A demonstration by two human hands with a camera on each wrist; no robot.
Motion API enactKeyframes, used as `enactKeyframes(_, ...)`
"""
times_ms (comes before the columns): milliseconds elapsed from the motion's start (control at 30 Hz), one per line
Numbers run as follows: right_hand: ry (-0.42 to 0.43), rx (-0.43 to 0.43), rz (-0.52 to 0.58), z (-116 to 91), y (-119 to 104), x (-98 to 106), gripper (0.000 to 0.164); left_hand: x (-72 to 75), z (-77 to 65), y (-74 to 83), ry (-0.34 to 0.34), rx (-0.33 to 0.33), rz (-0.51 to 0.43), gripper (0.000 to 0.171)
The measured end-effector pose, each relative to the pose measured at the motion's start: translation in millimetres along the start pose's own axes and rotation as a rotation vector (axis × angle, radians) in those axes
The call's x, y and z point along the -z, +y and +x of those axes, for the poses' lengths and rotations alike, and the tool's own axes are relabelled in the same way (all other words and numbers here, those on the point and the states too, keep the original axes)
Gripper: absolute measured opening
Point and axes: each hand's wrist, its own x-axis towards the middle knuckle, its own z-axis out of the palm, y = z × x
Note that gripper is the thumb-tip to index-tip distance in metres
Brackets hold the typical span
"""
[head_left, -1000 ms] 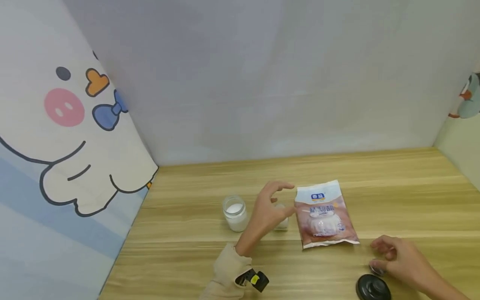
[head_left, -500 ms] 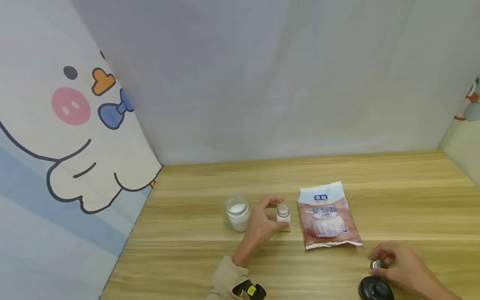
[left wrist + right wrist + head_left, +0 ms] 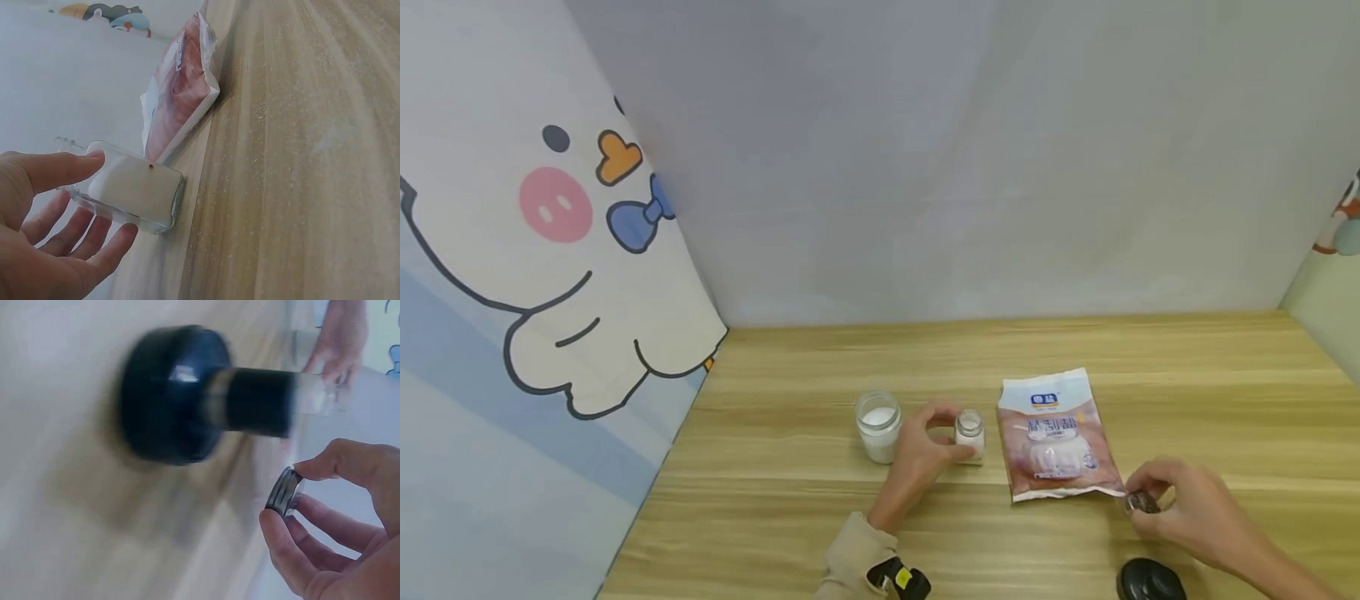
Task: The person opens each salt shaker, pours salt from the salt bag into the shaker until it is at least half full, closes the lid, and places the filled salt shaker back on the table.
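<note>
A small square glass jar [image 3: 969,439] with white contents stands upright and lidless, left of a bag of salt [image 3: 1051,442] lying flat. My left hand [image 3: 919,450] holds this jar, its thumb [image 3: 62,169] on one side and fingers against another. Off the table, by the bag's lower right corner, my right hand [image 3: 1195,510] pinches a small round metal lid [image 3: 285,492] between thumb and fingertips. Beside the left hand is a larger round glass jar [image 3: 878,433], uncovered and partly filled with white powder.
A black lid with a tall knob [image 3: 181,394] sits on the wooden table near the front edge, below the right hand. White grains [image 3: 262,106] are scattered on the tabletop. A pale backdrop [image 3: 962,167] closes off the back; a cartoon-printed sheet [image 3: 587,292] stands at left.
My left hand has come down and closed around the small jar. The right hand has picked the metal lid up from beside the black lid and moved it toward the salt bag.
</note>
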Motion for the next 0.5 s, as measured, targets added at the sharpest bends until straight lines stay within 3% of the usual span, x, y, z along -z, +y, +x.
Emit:
enactKeyframes(233,-0.001,0.045,0.088,24,-32,12,0.022,-0.2,10.4,-27.1,0.008,-0.004,0.058,0.04)
enactKeyframes(500,-0.033,0.129,0.11,48,-55,13,0.022,0.2,14.4,-36.4,0.018,-0.033,0.092,0.043)
